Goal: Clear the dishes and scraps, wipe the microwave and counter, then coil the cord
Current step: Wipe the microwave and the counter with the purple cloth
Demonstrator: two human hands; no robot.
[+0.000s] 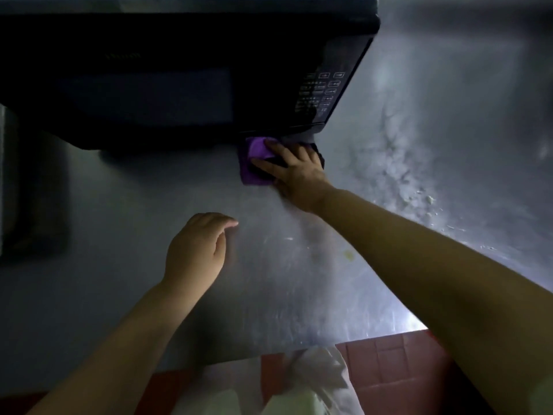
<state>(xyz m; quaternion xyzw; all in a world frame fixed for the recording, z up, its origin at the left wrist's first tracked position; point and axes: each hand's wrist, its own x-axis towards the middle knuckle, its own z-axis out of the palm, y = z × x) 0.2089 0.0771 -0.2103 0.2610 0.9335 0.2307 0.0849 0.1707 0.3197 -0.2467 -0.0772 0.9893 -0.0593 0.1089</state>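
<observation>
right hand [294,169] flat on purple cloth [254,158]

The microwave [185,73] blocked the tabletop's [299,280] far left; bare steel lay open in front and to its right.

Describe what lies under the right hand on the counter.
A purple cloth, pressed flat by the right hand on the steel counter beside the microwave. The counter beneath the cloth is hidden.

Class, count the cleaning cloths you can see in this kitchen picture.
1: a purple cloth on the counter at the microwave's front right corner, under the right hand. Others may be hidden.
</observation>
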